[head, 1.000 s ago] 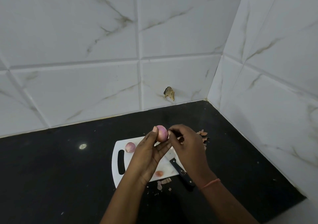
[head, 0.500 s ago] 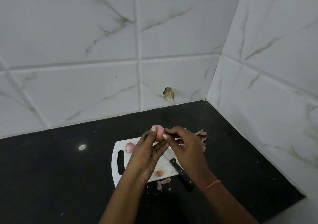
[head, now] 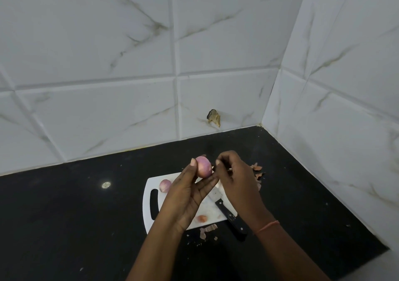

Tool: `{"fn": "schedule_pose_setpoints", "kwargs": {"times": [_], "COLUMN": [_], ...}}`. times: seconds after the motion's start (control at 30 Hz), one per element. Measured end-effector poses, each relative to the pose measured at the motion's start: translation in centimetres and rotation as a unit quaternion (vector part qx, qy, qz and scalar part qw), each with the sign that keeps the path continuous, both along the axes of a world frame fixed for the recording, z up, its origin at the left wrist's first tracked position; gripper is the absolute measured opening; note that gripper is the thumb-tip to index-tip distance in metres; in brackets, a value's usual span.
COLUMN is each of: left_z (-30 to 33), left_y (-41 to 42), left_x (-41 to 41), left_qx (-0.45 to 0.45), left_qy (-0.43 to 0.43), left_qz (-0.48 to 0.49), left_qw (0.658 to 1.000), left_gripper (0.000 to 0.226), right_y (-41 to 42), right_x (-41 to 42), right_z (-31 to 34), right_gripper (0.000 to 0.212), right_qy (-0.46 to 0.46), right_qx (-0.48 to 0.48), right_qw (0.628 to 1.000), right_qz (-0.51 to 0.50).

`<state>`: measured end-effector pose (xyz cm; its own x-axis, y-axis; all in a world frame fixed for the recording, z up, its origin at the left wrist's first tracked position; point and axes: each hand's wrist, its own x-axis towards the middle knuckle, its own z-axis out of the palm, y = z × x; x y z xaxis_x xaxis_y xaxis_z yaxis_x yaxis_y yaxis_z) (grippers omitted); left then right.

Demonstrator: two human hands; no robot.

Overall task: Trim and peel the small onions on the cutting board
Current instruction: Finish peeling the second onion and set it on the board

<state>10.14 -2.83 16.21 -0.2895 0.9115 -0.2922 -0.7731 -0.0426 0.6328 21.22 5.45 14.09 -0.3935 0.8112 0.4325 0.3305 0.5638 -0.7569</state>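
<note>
Rising slightly since before: onion [head: 203, 166]

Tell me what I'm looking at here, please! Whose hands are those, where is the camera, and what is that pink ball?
No machine here: these are a person's two bare hands. The camera sits on the person's head, looking forward and down, so you see the hands as they do.

The pink ball is a small onion. The left hand holds it up between thumb and fingers. The right hand pinches at its side, probably pulling off skin.

Underneath lies a white cutting board on a black counter. On the board rest another small onion, a little onion piece and a knife with a black handle. Torn onion skins lie beyond the hands. Behind are white wall tiles.
</note>
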Motion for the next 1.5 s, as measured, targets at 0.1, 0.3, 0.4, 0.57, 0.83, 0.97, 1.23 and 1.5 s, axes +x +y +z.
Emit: {"fn": "schedule_pose_setpoints", "kwargs": {"times": [0.1, 0.3, 0.4, 0.57, 0.83, 0.97, 1.23, 1.5], "left_z": [0.3, -0.3, -0.7, -1.0, -0.8, -0.7, -1.5, -1.2], "left_y": [-0.1, 0.3, 0.4, 0.3, 0.3, 0.3, 0.6, 0.6], "left_x": [0.0, -0.1, -0.2, -0.5, -0.2, -0.3, -0.8, -0.5], "left_qx": [0.008, 0.000, -0.003, 0.003, -0.008, 0.019, 0.043, 0.010], "left_qy": [-0.017, -0.010, -0.001, 0.018, 0.018, -0.007, 0.009, 0.048], "left_qz": [-0.016, 0.019, 0.029, 0.032, 0.017, 0.004, 0.023, 0.028], "left_qw": [1.000, 1.000, 1.000, 0.999, 1.000, 1.000, 0.999, 0.998], "left_gripper": [0.039, 0.043, 0.052, 0.052, 0.043, 0.042, 0.038, 0.049], "right_y": [-0.1, -1.2, -1.3, -0.8, -0.3, -0.5, -0.5, -0.2], "right_x": [0.0, -0.1, -0.3, -0.1, -0.3, -0.3, -0.3, -0.5], "right_z": [-0.1, -0.2, -0.6, -0.8, -0.1, 0.0, 0.0, -0.3], "right_gripper": [0.027, 0.019, 0.019, 0.013, 0.005, 0.018, 0.012, 0.017], "right_qy": [0.046, 0.027, 0.021, 0.013, 0.009, 0.072, 0.073, -0.051], "right_qx": [-0.015, 0.063, 0.084, 0.096, 0.067, -0.009, 0.005, 0.087], "right_qw": [0.998, 0.997, 0.996, 0.995, 0.998, 0.997, 0.996, 0.994], "right_qz": [-0.039, 0.020, 0.003, 0.006, 0.005, 0.025, 0.055, 0.038]}}
